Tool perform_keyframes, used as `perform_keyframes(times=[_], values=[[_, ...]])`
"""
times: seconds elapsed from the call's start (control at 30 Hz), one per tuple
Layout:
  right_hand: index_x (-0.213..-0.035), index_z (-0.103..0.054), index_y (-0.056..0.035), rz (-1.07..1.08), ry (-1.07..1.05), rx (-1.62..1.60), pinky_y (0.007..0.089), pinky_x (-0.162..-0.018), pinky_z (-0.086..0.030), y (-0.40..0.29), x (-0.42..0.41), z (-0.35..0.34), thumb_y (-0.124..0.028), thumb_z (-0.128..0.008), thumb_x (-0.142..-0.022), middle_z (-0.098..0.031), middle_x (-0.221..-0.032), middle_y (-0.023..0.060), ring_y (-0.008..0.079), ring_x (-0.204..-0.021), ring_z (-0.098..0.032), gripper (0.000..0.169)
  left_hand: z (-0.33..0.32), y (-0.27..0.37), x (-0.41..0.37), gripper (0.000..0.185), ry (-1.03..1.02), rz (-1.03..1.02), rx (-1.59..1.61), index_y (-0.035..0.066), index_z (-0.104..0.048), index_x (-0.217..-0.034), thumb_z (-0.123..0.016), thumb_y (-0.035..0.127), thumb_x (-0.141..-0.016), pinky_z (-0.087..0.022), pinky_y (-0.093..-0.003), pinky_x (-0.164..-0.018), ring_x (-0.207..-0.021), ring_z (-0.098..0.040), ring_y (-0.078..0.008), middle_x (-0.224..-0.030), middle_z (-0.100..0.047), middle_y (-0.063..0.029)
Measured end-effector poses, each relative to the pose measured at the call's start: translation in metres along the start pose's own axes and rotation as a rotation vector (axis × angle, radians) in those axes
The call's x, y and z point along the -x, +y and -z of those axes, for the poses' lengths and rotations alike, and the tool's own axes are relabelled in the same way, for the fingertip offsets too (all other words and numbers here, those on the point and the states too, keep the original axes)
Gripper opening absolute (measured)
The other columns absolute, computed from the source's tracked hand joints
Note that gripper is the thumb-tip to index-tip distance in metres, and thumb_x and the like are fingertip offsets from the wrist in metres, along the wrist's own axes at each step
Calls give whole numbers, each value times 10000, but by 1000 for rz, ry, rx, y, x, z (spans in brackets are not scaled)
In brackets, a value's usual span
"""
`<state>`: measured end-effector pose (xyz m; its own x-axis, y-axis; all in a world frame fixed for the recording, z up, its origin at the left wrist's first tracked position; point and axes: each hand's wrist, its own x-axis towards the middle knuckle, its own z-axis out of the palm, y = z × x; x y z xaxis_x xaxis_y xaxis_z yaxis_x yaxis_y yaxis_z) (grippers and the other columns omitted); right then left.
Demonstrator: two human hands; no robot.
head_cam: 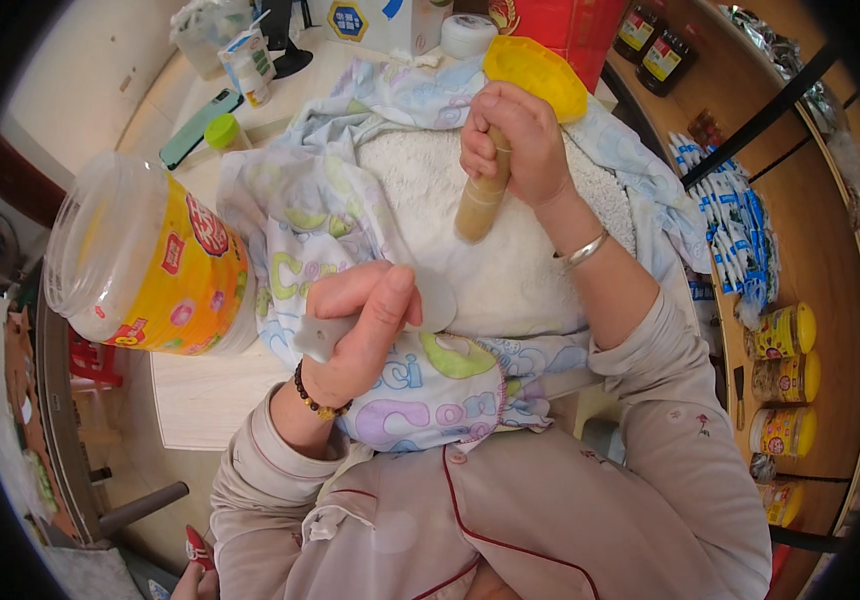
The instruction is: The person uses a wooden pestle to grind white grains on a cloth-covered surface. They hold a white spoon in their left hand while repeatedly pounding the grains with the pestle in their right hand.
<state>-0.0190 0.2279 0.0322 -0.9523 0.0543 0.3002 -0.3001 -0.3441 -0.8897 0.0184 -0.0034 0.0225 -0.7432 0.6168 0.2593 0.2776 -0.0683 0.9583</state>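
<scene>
My right hand is wrapped around a tan cylindrical stick, perhaps a pestle or short rolling pin. It leans, its lower end against a broad bed of white powder or fine grains. Under and around this bed lies a printed cloth with coloured letters, bunched at its edges. Closer to my body, my left hand grips a pale plastic spoon. Its rounded bowl hangs over the near edge of the white bed, and its handle end sticks out behind my palm.
To the left stands a large lidless plastic jar with a yellow label. Behind it lie a phone and a green-capped container. A yellow plastic piece rests at the far right of the cloth. Shelves with jars and packets flank the right side.
</scene>
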Motion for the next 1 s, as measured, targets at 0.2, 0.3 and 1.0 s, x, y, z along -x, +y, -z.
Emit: perform_keyframes(times=[0.2, 0.3, 1.0], values=[[-724, -477, -18, 90, 147, 44, 255, -435, -387, -6, 13, -7, -126, -474, -851, -460, -556, 49, 116, -432, -426, 167, 2, 0, -1, 362, 6, 15, 32, 31, -557, -637, -480, 237, -925, -316, -226, -467, -490, -410, -66, -549, -476, 9], [-710, -466, -23, 162, 157, 50, 257, -445, -392, -27, 11, -2, -124, -465, -851, -456, -557, 50, 121, -438, -430, 173, 3, -3, -2, 361, 5, 43, 77, 32, -558, -639, -480, 236, -925, -315, -224, -467, -489, -409, -64, -544, -472, 11], [-699, -509, -8, 45, 111, 268, 224, -418, -361, -3, 7, -17, -141, -509, -861, -482, -553, 34, 78, -441, -421, 209, 1, -6, -2, 376, 55, 70, 142, 20, -543, -622, -472, 218, -933, -285, -226, -448, -465, -381, -66, -534, -463, 9]])
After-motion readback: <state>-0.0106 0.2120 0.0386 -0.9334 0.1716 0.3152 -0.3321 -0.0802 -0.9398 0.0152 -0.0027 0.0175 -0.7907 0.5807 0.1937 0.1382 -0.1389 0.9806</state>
